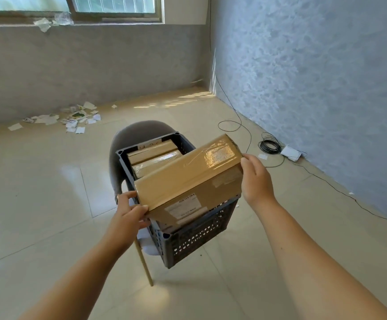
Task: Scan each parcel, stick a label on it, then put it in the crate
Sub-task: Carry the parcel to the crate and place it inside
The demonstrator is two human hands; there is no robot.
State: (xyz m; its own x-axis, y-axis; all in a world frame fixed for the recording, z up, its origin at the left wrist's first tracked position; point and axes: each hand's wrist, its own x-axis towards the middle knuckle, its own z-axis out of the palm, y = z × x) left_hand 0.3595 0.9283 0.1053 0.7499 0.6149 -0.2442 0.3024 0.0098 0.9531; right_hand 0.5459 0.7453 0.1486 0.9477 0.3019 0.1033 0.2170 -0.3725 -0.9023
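One parcel (188, 181) over crate (199, 235) (left hand (127, 213), right hand (256, 179))

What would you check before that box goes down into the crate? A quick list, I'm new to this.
1. Grip: left hand and right hand both hold the parcel: ok.
2. Label on the parcel's near side: ok.
3. Scanned: cannot tell.
4. Room in the crate: stored parcels fill the back, the front is hidden: cannot tell.
5. Crate's footing on the chair: cannot tell.
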